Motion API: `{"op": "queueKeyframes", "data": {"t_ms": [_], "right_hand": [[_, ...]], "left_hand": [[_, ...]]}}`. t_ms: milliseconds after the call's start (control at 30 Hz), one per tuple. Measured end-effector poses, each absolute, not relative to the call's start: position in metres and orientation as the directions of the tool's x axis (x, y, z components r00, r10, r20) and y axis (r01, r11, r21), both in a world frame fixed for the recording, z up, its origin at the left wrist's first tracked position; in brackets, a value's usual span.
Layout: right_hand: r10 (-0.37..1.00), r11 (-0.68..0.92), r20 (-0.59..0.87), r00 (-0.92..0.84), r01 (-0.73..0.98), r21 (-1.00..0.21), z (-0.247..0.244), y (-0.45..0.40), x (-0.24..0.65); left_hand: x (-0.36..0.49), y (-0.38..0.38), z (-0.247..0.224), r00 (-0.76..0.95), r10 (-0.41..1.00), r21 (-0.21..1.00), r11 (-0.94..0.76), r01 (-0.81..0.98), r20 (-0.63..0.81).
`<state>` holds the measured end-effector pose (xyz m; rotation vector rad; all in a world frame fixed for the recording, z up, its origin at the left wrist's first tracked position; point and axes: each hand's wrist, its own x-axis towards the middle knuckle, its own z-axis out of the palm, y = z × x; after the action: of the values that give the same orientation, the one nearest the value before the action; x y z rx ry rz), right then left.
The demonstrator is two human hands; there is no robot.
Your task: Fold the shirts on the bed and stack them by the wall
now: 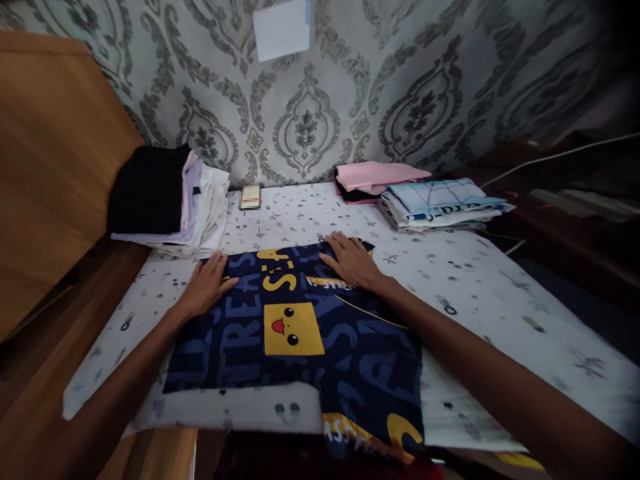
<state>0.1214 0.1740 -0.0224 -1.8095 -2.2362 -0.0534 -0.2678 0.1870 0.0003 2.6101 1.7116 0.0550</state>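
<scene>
A navy garment with blue letters and a yellow face patch lies spread on the white patterned cloth. My left hand rests flat on its upper left corner, fingers spread, holding nothing. Near the upper right corner, my right hand lies on the fabric with its fingers apart. The garment's lower right part, with a yellow band, hangs towards the front edge of the cloth.
Folded clothes, black on top, are stacked at the back left. A pink folded cloth and a light blue folded pile sit at the back right. A small card-like item lies by the patterned curtain. Wooden furniture stands left.
</scene>
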Motion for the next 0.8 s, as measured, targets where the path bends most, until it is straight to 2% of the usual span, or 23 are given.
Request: {"op": "queueKeyframes", "data": {"t_ms": [233,400,533,700,800], "right_hand": [[0.96,0.229,0.198,-0.197,0.961,-0.155,-0.011,0.169,0.119],[0.915,0.383,0.205,-0.347,0.907,-0.175,-0.004,0.136,0.124],[0.895,0.436,0.196,-0.4,0.876,-0.204,-0.002,0.089,0.141],[0.891,0.431,0.286,-0.352,0.853,-0.293,0.002,0.033,0.165],[0.889,0.43,0.319,-0.329,0.838,-0.334,0.006,0.022,0.166]], "left_hand": [[-0.303,0.185,-0.003,0.317,0.947,0.0,-0.318,0.948,0.038],[-0.296,0.181,0.003,0.295,0.955,0.005,-0.296,0.955,0.036],[-0.299,0.178,0.003,0.305,0.946,0.035,-0.31,0.95,0.11],[-0.3,0.166,0.015,0.301,0.919,0.123,-0.339,0.933,0.254],[-0.284,0.15,0.029,0.385,0.866,0.182,-0.455,0.872,0.318]]}}
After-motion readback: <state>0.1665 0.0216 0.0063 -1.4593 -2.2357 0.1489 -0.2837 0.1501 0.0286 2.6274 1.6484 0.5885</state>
